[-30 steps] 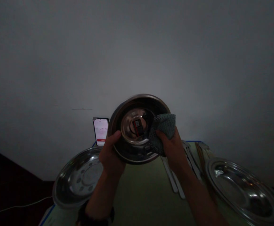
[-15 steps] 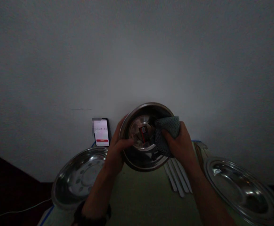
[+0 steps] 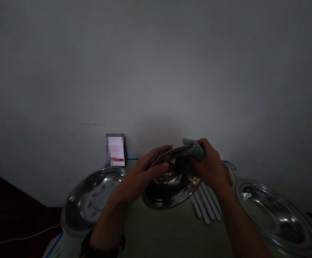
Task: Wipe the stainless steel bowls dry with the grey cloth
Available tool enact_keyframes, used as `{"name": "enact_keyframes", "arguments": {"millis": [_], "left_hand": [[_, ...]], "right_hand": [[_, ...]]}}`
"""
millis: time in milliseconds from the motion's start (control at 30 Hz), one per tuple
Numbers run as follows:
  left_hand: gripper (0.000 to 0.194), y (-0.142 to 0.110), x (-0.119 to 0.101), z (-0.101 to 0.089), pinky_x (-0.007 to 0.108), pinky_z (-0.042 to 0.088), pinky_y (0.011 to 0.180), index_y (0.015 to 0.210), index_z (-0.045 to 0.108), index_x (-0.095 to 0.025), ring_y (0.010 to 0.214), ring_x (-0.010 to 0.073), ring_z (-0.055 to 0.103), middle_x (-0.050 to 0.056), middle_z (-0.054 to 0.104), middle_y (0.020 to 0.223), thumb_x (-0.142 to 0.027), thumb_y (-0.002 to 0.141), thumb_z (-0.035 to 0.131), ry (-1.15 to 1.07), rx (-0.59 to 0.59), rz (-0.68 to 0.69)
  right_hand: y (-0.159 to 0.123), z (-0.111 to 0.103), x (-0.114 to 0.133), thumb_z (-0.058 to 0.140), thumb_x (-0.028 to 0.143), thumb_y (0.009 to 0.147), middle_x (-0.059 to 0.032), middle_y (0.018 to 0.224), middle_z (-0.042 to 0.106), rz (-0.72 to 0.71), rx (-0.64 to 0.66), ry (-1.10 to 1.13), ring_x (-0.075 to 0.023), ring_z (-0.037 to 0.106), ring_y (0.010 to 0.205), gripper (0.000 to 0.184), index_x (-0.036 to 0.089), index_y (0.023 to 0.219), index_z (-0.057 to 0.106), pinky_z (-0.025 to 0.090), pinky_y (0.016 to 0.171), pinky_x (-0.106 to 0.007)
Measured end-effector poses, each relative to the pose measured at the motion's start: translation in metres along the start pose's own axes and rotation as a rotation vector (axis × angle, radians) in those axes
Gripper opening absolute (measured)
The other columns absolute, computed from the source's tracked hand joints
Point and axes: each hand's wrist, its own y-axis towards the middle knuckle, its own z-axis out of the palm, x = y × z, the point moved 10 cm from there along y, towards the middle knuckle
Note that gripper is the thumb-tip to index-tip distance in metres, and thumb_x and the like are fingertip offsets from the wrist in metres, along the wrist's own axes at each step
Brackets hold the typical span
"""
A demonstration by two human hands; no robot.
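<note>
A shiny steel bowl (image 3: 169, 191) is held up over the table, tilted so that its inside is seen at a shallow angle. My left hand (image 3: 145, 172) grips its left rim, thumb over the inner side and fingers behind. At the far right of the rim, my right hand (image 3: 208, 165) is closed round a grey-green cloth (image 3: 196, 148), which is folded over the edge of the bowl. Part of the bowl's inside is hidden by my hands and the cloth.
On the left stands a steel basin (image 3: 78, 204), a phone (image 3: 115, 150) propped against the wall behind it. Several pale, flat handles (image 3: 205, 204) lie right of centre. A larger steel dish (image 3: 274, 215) rests on the right of the green table (image 3: 161, 233).
The bowl has come lower and tipped from facing me to a flatter angle. The cloth in my right hand has moved from inside the bowl to its far rim.
</note>
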Motion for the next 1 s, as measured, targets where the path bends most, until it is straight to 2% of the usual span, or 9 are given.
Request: {"name": "enact_keyframes", "arguments": {"millis": [167, 267, 367, 467, 533, 600, 833, 900, 1000], "left_hand": [[0.036, 0.003, -0.009, -0.008, 0.039, 0.048, 0.092, 0.112, 0.070, -0.027, 0.108, 0.0284, 0.063, 0.006, 0.072, 0.113, -0.029, 0.076, 0.070, -0.094, -0.105, 0.100], [0.034, 0.002, -0.009, -0.023, 0.040, 0.050, 0.092, 0.109, 0.070, -0.025, 0.108, 0.0288, 0.064, 0.005, 0.073, 0.110, -0.031, 0.075, 0.069, -0.287, -0.272, 0.200], [0.033, -0.008, -0.010, -0.041, 0.039, 0.047, 0.099, 0.109, 0.069, -0.026, 0.115, 0.0270, 0.060, 0.001, 0.071, 0.113, -0.030, 0.077, 0.067, -0.335, -0.517, 0.358], [0.038, -0.015, -0.013, -0.047, 0.038, 0.040, 0.107, 0.117, 0.065, -0.028, 0.125, 0.0255, 0.053, -0.002, 0.067, 0.123, -0.029, 0.078, 0.065, -0.296, -0.649, 0.463], [0.044, -0.015, -0.014, -0.045, 0.039, 0.038, 0.109, 0.122, 0.062, -0.028, 0.128, 0.0261, 0.050, -0.002, 0.064, 0.128, -0.029, 0.079, 0.064, -0.273, -0.640, 0.484], [0.048, -0.012, -0.016, -0.041, 0.041, 0.038, 0.109, 0.126, 0.060, -0.028, 0.129, 0.0277, 0.049, -0.001, 0.062, 0.132, -0.030, 0.079, 0.064, -0.239, -0.587, 0.478], [0.070, 0.003, -0.005, -0.008, 0.046, 0.041, 0.105, 0.142, 0.044, -0.026, 0.128, 0.0332, 0.049, 0.006, 0.057, 0.138, -0.034, 0.077, 0.069, -0.068, -0.161, 0.157], [0.069, 0.001, -0.007, -0.008, 0.047, 0.042, 0.103, 0.140, 0.047, -0.024, 0.128, 0.0355, 0.049, 0.008, 0.061, 0.134, -0.037, 0.076, 0.069, -0.002, -0.121, 0.102], [0.059, -0.003, -0.007, -0.010, 0.047, 0.044, 0.101, 0.134, 0.055, -0.024, 0.123, 0.0358, 0.054, 0.008, 0.068, 0.123, -0.039, 0.078, 0.068, 0.081, -0.051, 0.017]], "right_hand": [[-0.006, -0.002, -0.019, 0.069, 0.039, 0.068, 0.0011, 0.078, 0.061, 0.140, -0.190, 0.170, -0.0183, 0.056, 0.074, 0.032, 0.022, 0.088, 0.051, 0.043, 0.066, -0.031], [-0.015, 0.013, -0.036, 0.067, 0.046, 0.071, -0.0031, 0.090, 0.064, 0.290, -0.254, 0.354, -0.0205, 0.058, 0.085, 0.039, 0.020, 0.097, 0.054, 0.045, 0.075, -0.035], [-0.024, 0.051, -0.047, 0.064, 0.049, 0.073, -0.0064, 0.104, 0.065, 0.444, -0.102, 0.568, -0.0225, 0.060, 0.096, 0.047, 0.020, 0.108, 0.053, 0.047, 0.083, -0.038], [-0.028, 0.077, -0.040, 0.066, 0.050, 0.073, -0.0077, 0.110, 0.064, 0.454, 0.116, 0.591, -0.0221, 0.061, 0.101, 0.051, 0.021, 0.111, 0.048, 0.046, 0.089, -0.038], [-0.026, 0.072, -0.037, 0.066, 0.052, 0.073, -0.0084, 0.108, 0.064, 0.407, 0.134, 0.493, -0.0217, 0.063, 0.097, 0.052, 0.021, 0.108, 0.043, 0.048, 0.086, -0.037], [-0.020, 0.054, -0.038, 0.064, 0.054, 0.073, -0.0084, 0.101, 0.065, 0.361, 0.064, 0.346, -0.0225, 0.063, 0.089, 0.050, 0.022, 0.104, 0.041, 0.049, 0.078, -0.036], [-0.004, 0.006, -0.036, 0.065, 0.050, 0.071, -0.0058, 0.085, 0.065, 0.225, -0.052, -0.046, -0.0257, 0.061, 0.080, 0.038, 0.022, 0.093, 0.051, 0.045, 0.064, -0.034], [-0.003, -0.001, -0.035, 0.066, 0.050, 0.070, -0.0040, 0.081, 0.064, 0.231, -0.039, -0.109, -0.0244, 0.060, 0.076, 0.036, 0.023, 0.089, 0.050, 0.043, 0.061, -0.032], [-0.002, 0.004, -0.027, 0.066, 0.047, 0.071, -0.0016, 0.076, 0.063, 0.196, 0.083, -0.130, -0.0216, 0.059, 0.070, 0.033, 0.024, 0.083, 0.046, 0.041, 0.059, -0.030]]}}
